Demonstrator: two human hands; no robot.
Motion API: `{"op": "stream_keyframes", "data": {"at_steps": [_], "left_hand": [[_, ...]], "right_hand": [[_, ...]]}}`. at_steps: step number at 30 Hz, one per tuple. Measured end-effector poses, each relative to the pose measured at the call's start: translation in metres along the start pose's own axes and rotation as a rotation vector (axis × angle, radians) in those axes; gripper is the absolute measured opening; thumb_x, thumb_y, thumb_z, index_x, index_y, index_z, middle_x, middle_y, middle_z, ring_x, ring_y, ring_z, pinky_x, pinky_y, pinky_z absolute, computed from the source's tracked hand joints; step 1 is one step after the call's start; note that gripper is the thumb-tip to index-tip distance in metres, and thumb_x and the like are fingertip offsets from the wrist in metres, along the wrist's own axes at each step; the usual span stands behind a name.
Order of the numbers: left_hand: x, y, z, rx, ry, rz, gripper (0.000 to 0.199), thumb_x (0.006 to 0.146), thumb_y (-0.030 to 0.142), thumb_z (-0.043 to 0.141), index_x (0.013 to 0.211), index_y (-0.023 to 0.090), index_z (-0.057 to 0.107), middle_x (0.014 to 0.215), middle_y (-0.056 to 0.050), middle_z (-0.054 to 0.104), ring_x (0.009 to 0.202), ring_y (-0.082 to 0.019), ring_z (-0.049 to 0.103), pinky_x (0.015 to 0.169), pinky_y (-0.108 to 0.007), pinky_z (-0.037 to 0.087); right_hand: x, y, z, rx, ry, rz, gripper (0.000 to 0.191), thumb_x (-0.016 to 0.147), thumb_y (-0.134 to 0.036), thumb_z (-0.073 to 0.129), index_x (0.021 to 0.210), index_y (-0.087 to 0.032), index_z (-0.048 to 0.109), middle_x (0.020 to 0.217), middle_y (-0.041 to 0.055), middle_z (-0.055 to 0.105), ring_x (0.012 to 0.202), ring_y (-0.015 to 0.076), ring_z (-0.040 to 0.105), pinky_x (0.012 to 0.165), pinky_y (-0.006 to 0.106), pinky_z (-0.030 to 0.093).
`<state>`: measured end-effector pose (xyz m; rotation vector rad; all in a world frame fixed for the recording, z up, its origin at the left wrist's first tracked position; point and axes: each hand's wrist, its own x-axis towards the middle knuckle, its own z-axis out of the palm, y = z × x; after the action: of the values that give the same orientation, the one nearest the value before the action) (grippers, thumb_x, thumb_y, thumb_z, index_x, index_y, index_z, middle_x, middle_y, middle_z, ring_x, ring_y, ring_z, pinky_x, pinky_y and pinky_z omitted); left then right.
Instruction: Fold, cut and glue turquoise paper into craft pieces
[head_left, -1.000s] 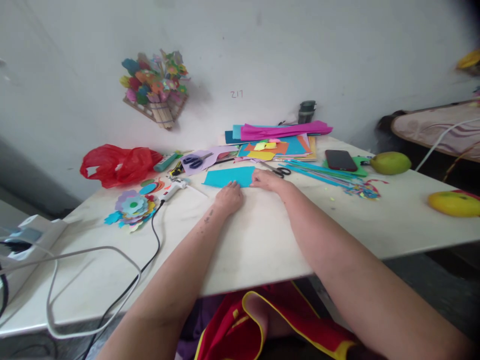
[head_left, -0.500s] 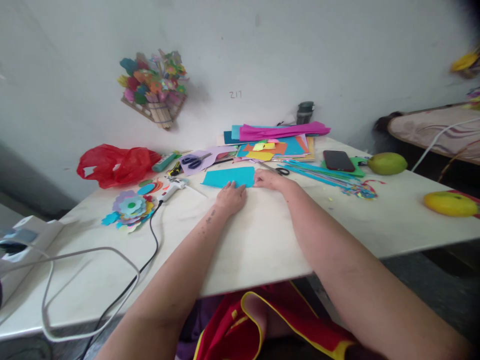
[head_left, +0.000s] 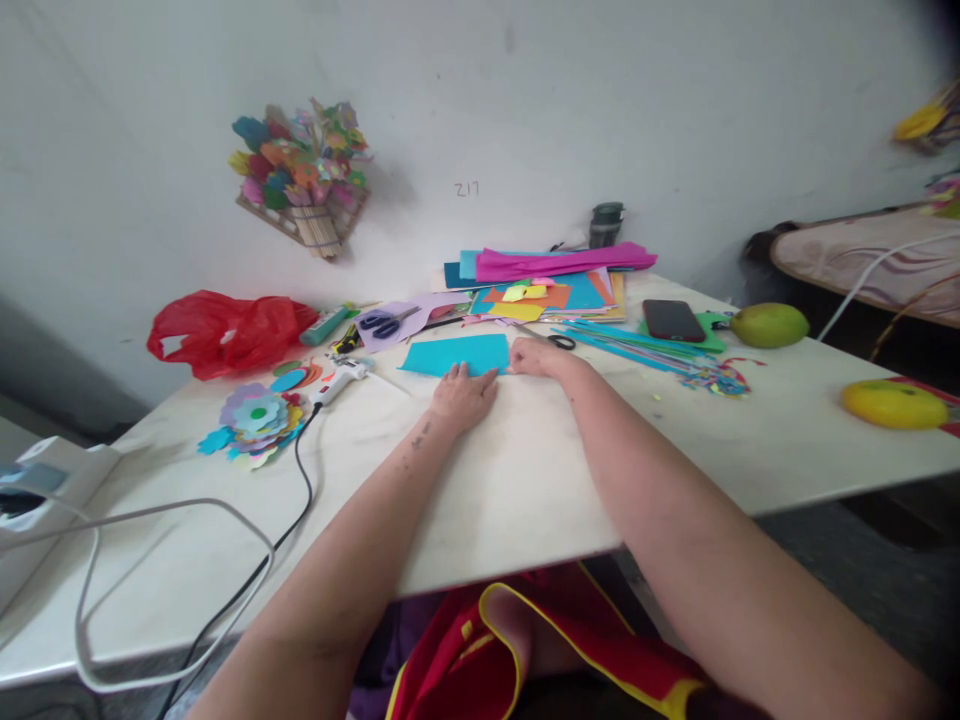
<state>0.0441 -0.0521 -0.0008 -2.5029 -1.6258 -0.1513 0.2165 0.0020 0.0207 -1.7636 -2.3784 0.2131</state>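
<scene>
A blue sheet of paper [head_left: 454, 353] lies on the table in front of me. My left hand [head_left: 463, 397] rests on its near edge, palm down, fingers stretched out and thumb pointing right. Closed at the sheet's right corner is my right hand [head_left: 534, 356], its fingers curled and pinching the paper's edge. Just behind the right hand lie scissors with black handles [head_left: 561, 342]. The tip of a white glue gun [head_left: 343, 380] points toward the sheet from the left.
Paper flowers [head_left: 259, 415] and a red plastic bag [head_left: 225, 335] are at left, near a looping white cable [head_left: 187, 502]. Coloured paper [head_left: 566, 262] is stacked at the back. Paper strips [head_left: 637, 350], a phone [head_left: 673, 320], a green mango [head_left: 769, 326] and a yellow mango [head_left: 894, 404] lie right.
My left thumb has slid slightly right along the paper's near edge. The right hand stays at the corner. The whole view has shifted a little.
</scene>
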Motion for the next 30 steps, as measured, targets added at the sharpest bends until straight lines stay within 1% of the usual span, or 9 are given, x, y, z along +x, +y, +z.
{"op": "stream_keyframes", "data": {"at_steps": [3, 6, 9, 13, 16, 20, 23, 27, 30], "left_hand": [[0.000, 0.002, -0.001, 0.003, 0.002, -0.006, 0.047, 0.091, 0.047, 0.022, 0.132, 0.035, 0.042, 0.127, -0.010, 0.049, 0.121, -0.028, 0.041, 0.098, -0.044, 0.031], [0.001, 0.003, -0.002, 0.014, 0.006, -0.016, 0.047, 0.090, 0.047, 0.024, 0.130, 0.035, 0.044, 0.127, -0.009, 0.050, 0.119, -0.027, 0.043, 0.099, -0.045, 0.029], [0.001, 0.004, -0.002, 0.026, 0.004, -0.013, 0.047, 0.090, 0.048, 0.024, 0.131, 0.035, 0.044, 0.127, -0.009, 0.050, 0.119, -0.028, 0.043, 0.099, -0.045, 0.029], [0.001, 0.005, -0.002, 0.047, 0.011, -0.002, 0.048, 0.091, 0.047, 0.023, 0.133, 0.034, 0.042, 0.126, -0.011, 0.050, 0.119, -0.029, 0.043, 0.098, -0.046, 0.030], [0.001, 0.005, -0.002, 0.040, 0.005, 0.007, 0.047, 0.091, 0.047, 0.023, 0.134, 0.038, 0.038, 0.128, -0.010, 0.048, 0.118, -0.029, 0.043, 0.099, -0.047, 0.029], [0.002, 0.005, -0.002, 0.038, -0.015, 0.010, 0.046, 0.091, 0.047, 0.023, 0.133, 0.040, 0.038, 0.129, -0.009, 0.048, 0.118, -0.029, 0.043, 0.099, -0.047, 0.028], [0.004, 0.005, -0.001, 0.050, -0.016, 0.007, 0.046, 0.090, 0.048, 0.023, 0.133, 0.040, 0.039, 0.128, -0.009, 0.048, 0.118, -0.030, 0.044, 0.098, -0.048, 0.029], [0.005, 0.006, 0.001, 0.070, -0.016, 0.002, 0.047, 0.090, 0.048, 0.022, 0.134, 0.039, 0.038, 0.129, -0.010, 0.048, 0.119, -0.031, 0.043, 0.099, -0.048, 0.028], [0.005, 0.006, 0.002, 0.053, -0.020, -0.004, 0.047, 0.091, 0.047, 0.022, 0.134, 0.038, 0.038, 0.132, -0.011, 0.046, 0.121, -0.031, 0.041, 0.100, -0.049, 0.026]], "right_hand": [[0.000, -0.003, -0.002, -0.006, -0.069, 0.024, 0.017, 0.075, -0.034, 0.061, 0.075, -0.019, 0.068, 0.080, 0.0037, 0.067, 0.071, 0.0153, 0.058, 0.062, 0.023, 0.042], [0.001, -0.003, -0.002, 0.005, -0.075, 0.061, 0.016, 0.074, -0.034, 0.061, 0.078, -0.020, 0.068, 0.084, 0.0032, 0.067, 0.075, 0.0159, 0.059, 0.064, 0.024, 0.044], [0.004, 0.001, 0.003, 0.045, -0.045, 0.095, 0.019, 0.072, -0.033, 0.063, 0.087, -0.022, 0.067, 0.097, 0.0023, 0.066, 0.084, 0.0169, 0.060, 0.070, 0.024, 0.045], [0.010, 0.009, 0.011, 0.110, -0.004, 0.073, 0.037, 0.071, -0.031, 0.064, 0.106, -0.022, 0.060, 0.114, 0.0043, 0.060, 0.096, 0.0165, 0.058, 0.079, 0.023, 0.044], [0.012, 0.011, 0.014, 0.151, -0.026, 0.068, 0.038, 0.072, -0.027, 0.063, 0.109, -0.020, 0.059, 0.115, 0.0046, 0.059, 0.098, 0.0159, 0.057, 0.080, 0.021, 0.043], [0.013, 0.011, 0.014, 0.193, -0.039, 0.074, 0.034, 0.073, -0.022, 0.061, 0.106, -0.020, 0.061, 0.112, 0.0030, 0.062, 0.097, 0.0152, 0.058, 0.078, 0.020, 0.043], [0.013, 0.009, 0.015, 0.217, -0.032, 0.084, 0.029, 0.076, -0.024, 0.057, 0.104, -0.021, 0.062, 0.108, 0.0027, 0.064, 0.095, 0.0154, 0.058, 0.077, 0.021, 0.044], [0.011, 0.002, 0.013, 0.093, 0.000, 0.106, 0.033, 0.075, -0.031, 0.058, 0.107, -0.023, 0.062, 0.116, 0.0064, 0.058, 0.106, 0.0219, 0.053, 0.086, 0.028, 0.042], [0.006, -0.005, 0.010, -0.035, 0.009, 0.127, 0.036, 0.077, -0.036, 0.057, 0.111, -0.025, 0.060, 0.122, 0.0088, 0.052, 0.116, 0.0272, 0.044, 0.095, 0.036, 0.036]]}}
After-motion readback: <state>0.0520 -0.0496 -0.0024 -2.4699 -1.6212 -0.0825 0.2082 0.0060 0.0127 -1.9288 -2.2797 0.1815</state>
